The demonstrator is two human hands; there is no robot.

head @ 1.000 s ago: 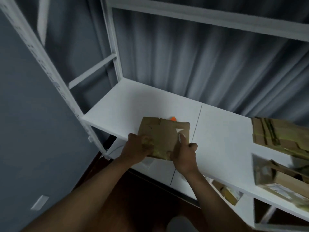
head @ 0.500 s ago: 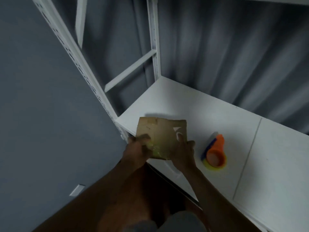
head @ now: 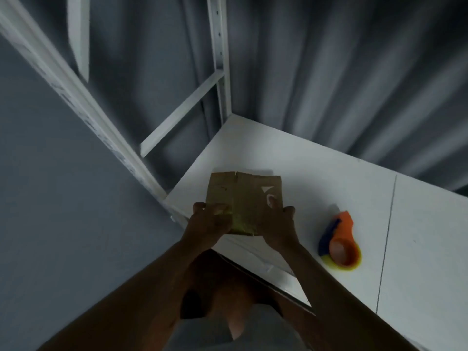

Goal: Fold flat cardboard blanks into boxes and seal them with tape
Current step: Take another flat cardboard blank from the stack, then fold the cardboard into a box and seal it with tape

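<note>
So the cardboard box (head: 244, 198) sits right between the two hands, held up just over the near left corner of the white shelf (head: 316, 178) rather than lying on it, as far as I can tell; it looks like a small brown piece with a seam running up the middle and a glossy yellowish strip of tape (head: 241, 222) across its near end; whether it's a fully closed box or still half flat, I honestly can't tell from this angle. The left hand (head: 211, 224) grips the near left edge with thumb on top, fingers curled round it; the right hand (head: 277, 228) grips the near right edge the same way, one fingertip pressed onto the face next to a little white printed mark.

My read is we're in the sealing step, or right at checking it; the tape seems already laid on and the hands look like they're pressing it down or turning the thing over to look.

The tape dispenser (head: 340, 243), orange and blue with a yellow roll, lies on the shelf well off to the right of the right hand; if another seam needs tape, the next move calls for the right hand to let go and reach over there while the left keeps the box steady; a grey curtain (head: 329, 72) hangs beyond the hands.
</note>
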